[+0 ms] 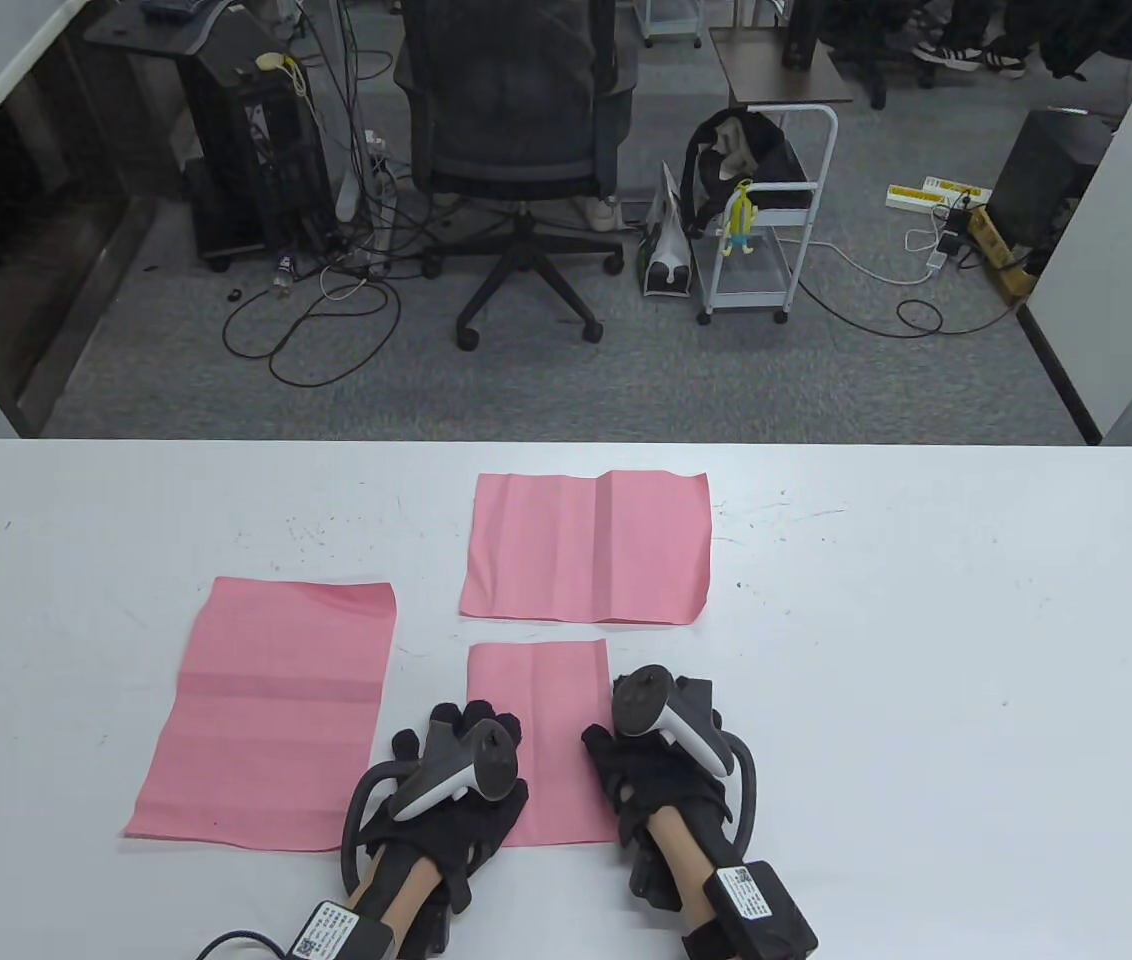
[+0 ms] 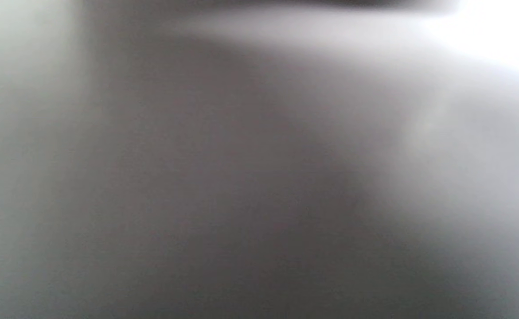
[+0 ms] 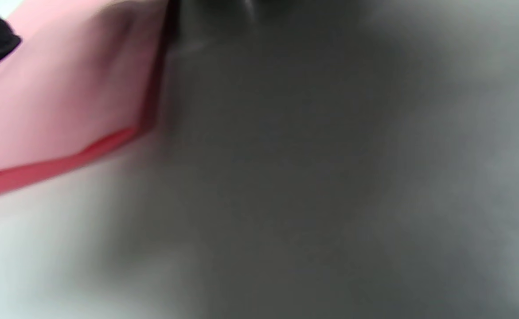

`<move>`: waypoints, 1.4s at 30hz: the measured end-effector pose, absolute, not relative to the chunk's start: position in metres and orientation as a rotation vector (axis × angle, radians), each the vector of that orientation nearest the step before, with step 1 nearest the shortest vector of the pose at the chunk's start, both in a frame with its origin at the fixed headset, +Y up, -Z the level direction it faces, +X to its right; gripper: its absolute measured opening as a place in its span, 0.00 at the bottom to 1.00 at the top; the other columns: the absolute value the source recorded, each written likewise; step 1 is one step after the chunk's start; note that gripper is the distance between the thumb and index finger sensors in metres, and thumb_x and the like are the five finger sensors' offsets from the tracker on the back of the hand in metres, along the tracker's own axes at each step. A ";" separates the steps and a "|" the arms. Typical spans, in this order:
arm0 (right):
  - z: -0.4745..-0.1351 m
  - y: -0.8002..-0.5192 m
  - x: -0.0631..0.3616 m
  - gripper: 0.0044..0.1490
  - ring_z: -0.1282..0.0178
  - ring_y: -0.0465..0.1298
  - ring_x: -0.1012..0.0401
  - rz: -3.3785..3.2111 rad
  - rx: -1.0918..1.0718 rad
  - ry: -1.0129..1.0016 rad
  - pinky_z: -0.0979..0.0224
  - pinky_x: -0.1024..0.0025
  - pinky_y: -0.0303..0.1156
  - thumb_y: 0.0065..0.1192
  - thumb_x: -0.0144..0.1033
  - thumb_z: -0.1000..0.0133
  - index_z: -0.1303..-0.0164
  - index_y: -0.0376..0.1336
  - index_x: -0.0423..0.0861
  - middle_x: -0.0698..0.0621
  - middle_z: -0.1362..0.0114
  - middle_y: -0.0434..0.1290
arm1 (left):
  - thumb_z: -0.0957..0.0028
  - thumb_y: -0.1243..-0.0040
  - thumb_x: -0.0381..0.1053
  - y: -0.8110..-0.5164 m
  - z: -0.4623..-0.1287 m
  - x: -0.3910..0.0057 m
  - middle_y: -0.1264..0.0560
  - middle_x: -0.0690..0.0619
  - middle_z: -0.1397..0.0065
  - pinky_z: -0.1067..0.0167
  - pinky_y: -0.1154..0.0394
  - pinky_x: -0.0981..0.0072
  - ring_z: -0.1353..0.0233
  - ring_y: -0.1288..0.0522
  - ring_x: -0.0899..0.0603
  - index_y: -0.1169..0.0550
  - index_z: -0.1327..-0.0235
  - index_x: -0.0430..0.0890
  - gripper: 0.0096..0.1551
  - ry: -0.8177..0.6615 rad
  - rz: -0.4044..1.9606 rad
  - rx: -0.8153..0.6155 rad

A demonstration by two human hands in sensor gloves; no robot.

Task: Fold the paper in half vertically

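Matt pink creased paper (image 1: 538,740) on smooth, scuffed white table (image 1: 926,620)

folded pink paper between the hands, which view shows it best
The table view: the folded pink paper lies flat on the table, narrow, with the left hand and right hand on its side edges. The right wrist view shows only a blurred corner. The left wrist view is grey blur.
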State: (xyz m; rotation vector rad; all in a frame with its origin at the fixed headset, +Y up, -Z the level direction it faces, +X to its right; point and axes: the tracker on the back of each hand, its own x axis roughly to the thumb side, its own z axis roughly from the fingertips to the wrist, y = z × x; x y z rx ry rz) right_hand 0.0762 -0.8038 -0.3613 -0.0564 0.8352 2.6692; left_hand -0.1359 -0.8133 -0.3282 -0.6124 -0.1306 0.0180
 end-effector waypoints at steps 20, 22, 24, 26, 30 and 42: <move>-0.352 -0.787 0.073 0.43 0.40 0.80 0.63 2.269 -0.038 0.744 0.42 0.68 0.79 0.57 0.42 0.42 0.21 0.42 0.49 0.50 0.26 0.68 | 0.46 0.75 0.73 -0.813 -0.328 -0.136 0.76 0.60 0.13 0.20 0.70 0.33 0.14 0.76 0.41 0.70 0.20 0.64 0.45 -0.130 0.019 -0.614; -0.353 -0.794 0.079 0.41 0.47 0.82 0.68 2.256 -0.092 0.736 0.47 0.72 0.80 0.58 0.39 0.42 0.22 0.45 0.49 0.56 0.31 0.72 | 0.46 0.75 0.73 -0.813 -0.328 -0.136 0.75 0.60 0.13 0.20 0.69 0.33 0.14 0.75 0.41 0.70 0.19 0.64 0.45 -0.130 0.017 -0.613; -0.355 -0.796 0.081 0.41 0.48 0.82 0.69 2.222 -0.099 0.741 0.49 0.73 0.80 0.59 0.39 0.43 0.22 0.46 0.49 0.55 0.32 0.72 | 0.46 0.76 0.73 -0.813 -0.328 -0.135 0.75 0.60 0.13 0.20 0.69 0.33 0.14 0.75 0.41 0.70 0.19 0.64 0.45 -0.129 0.014 -0.612; -0.354 -0.796 0.081 0.41 0.48 0.82 0.70 2.238 -0.097 0.736 0.48 0.74 0.80 0.59 0.39 0.43 0.22 0.46 0.49 0.56 0.32 0.73 | 0.46 0.75 0.73 -0.812 -0.328 -0.135 0.75 0.60 0.13 0.20 0.69 0.33 0.14 0.75 0.41 0.69 0.19 0.64 0.45 -0.128 0.010 -0.613; -0.353 -0.795 0.079 0.40 0.48 0.82 0.70 2.279 -0.094 0.716 0.49 0.74 0.80 0.59 0.39 0.43 0.22 0.46 0.50 0.56 0.32 0.73 | 0.45 0.74 0.73 -0.811 -0.330 -0.135 0.74 0.60 0.12 0.19 0.68 0.33 0.13 0.74 0.41 0.69 0.19 0.65 0.45 -0.124 0.009 -0.616; -0.351 -0.792 0.075 0.40 0.48 0.82 0.71 2.340 -0.094 0.691 0.49 0.75 0.80 0.59 0.39 0.43 0.22 0.47 0.50 0.57 0.32 0.73 | 0.44 0.70 0.74 -0.742 -0.326 -0.136 0.72 0.59 0.09 0.18 0.66 0.33 0.11 0.73 0.41 0.67 0.17 0.65 0.46 -0.113 0.093 -0.392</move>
